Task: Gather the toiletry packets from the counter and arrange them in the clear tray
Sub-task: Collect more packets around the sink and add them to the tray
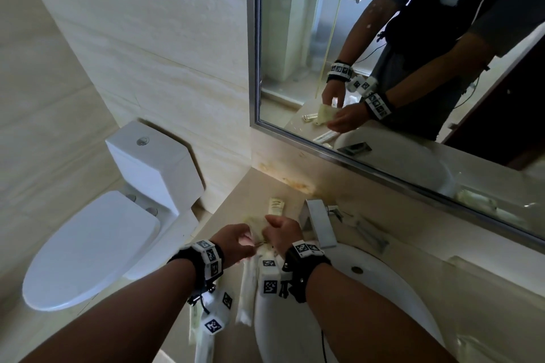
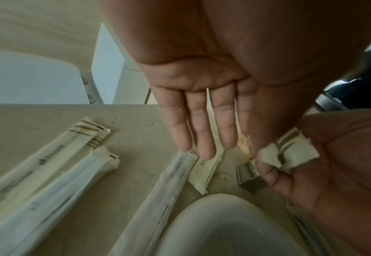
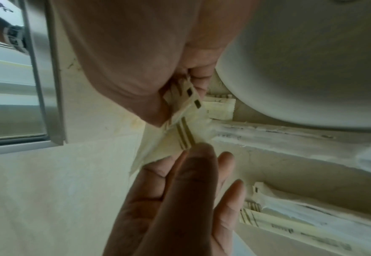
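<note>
Over the counter left of the sink, my hands meet on a small bundle of cream toiletry packets [image 3: 180, 133] with brown stripes. My right hand [image 1: 280, 231] grips the bundle from above, fingers curled round it. My left hand [image 1: 236, 240] pinches one packet's lower corner between thumb and straight fingers [image 2: 202, 129]. Long white wrapped packets [image 2: 48, 173] lie on the counter near the edge, another long one [image 2: 171, 190] lies along the sink rim, and a small flat packet [image 2: 204, 173] lies beside it. One more packet [image 1: 276, 206] lies farther back. The clear tray [image 1: 455, 259] stands right of the sink, faint.
A white basin [image 1: 368, 289] fills the counter's middle, with a square chrome faucet [image 1: 318, 224] just right of my hands. A mirror [image 1: 383, 38] covers the back wall. Off the counter's left edge stands a white toilet [image 1: 88, 244].
</note>
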